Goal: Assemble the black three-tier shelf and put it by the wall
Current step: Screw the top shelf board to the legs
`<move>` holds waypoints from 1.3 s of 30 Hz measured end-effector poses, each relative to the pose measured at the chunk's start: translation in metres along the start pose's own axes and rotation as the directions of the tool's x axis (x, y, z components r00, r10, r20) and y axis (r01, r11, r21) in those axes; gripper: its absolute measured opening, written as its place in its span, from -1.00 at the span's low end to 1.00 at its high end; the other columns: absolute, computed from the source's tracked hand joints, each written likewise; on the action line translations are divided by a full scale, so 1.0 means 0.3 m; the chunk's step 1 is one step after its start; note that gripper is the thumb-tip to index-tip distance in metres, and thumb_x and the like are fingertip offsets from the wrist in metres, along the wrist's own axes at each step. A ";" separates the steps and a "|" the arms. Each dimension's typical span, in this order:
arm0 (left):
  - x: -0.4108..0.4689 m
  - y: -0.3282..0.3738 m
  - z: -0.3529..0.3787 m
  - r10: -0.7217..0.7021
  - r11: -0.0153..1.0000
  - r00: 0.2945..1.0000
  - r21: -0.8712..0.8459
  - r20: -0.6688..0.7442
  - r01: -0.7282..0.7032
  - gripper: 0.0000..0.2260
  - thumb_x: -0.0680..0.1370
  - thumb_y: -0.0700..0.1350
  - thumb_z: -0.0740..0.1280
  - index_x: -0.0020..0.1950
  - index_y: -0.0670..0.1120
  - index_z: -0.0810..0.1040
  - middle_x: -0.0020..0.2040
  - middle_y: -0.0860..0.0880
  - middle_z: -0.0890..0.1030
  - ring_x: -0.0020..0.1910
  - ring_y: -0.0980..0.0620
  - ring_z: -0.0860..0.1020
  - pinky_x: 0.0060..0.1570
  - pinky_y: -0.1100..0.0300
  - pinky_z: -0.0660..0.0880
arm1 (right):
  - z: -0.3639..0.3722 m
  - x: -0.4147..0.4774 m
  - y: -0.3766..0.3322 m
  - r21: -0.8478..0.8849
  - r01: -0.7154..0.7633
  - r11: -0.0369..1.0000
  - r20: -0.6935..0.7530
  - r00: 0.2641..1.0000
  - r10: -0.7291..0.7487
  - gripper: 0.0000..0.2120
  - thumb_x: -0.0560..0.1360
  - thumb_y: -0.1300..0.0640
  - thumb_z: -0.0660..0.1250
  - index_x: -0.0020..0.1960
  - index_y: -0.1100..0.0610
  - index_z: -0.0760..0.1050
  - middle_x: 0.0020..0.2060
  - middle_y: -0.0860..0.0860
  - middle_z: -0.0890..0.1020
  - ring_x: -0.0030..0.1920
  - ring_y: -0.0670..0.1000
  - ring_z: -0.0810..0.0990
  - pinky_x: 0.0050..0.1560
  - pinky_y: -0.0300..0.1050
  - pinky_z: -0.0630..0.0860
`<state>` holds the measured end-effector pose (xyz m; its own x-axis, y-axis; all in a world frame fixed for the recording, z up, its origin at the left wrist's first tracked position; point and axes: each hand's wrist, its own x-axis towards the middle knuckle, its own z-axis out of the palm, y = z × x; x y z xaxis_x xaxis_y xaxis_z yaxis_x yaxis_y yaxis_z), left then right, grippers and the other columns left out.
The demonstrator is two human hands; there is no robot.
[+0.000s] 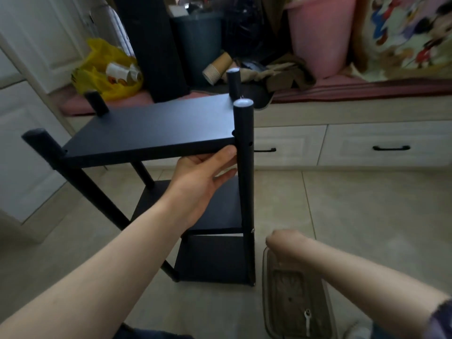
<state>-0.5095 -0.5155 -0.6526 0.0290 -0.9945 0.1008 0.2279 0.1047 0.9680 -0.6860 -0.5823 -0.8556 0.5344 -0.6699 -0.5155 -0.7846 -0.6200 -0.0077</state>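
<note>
Slippage is our worry: our left hand (203, 174), fingers nearly straight, merely props the top board (151, 128) of the black three-tier shelf with round posts (244, 167) standing on the tiled floor (367, 216), and our right hand (281, 241), grasp hidden, is down at the clear plastic tray (265, 277), so a seemingly unscrewed board may drop.

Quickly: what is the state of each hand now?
Left hand: open, straight fingers under the top board.
Right hand: cannot be told; fingers hidden, over the tray.

Right hand (281, 241) blurred, its fingers hidden underneath
</note>
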 end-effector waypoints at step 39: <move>-0.002 -0.007 0.012 -0.029 0.997 0.998 -0.075 -0.054 0.025 -0.67 0.37 0.01 0.50 0.10 -0.05 0.71 0.16 -0.10 0.70 0.19 -0.05 0.66 0.02 0.12 0.50 | -0.584 -0.553 0.005 0.537 0.709 0.457 -0.840 0.498 0.215 -0.75 0.29 0.24 0.61 -0.29 -0.03 0.58 -0.31 -0.06 0.68 -0.29 -0.11 0.65 -0.28 -0.31 0.52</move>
<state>-0.5133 -0.5152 -0.6538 0.0744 -0.9954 0.0599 0.3006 0.0797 0.9504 -0.7208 -0.5435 -0.6200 0.3618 -0.8101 0.4614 -0.1492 -0.5388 -0.8291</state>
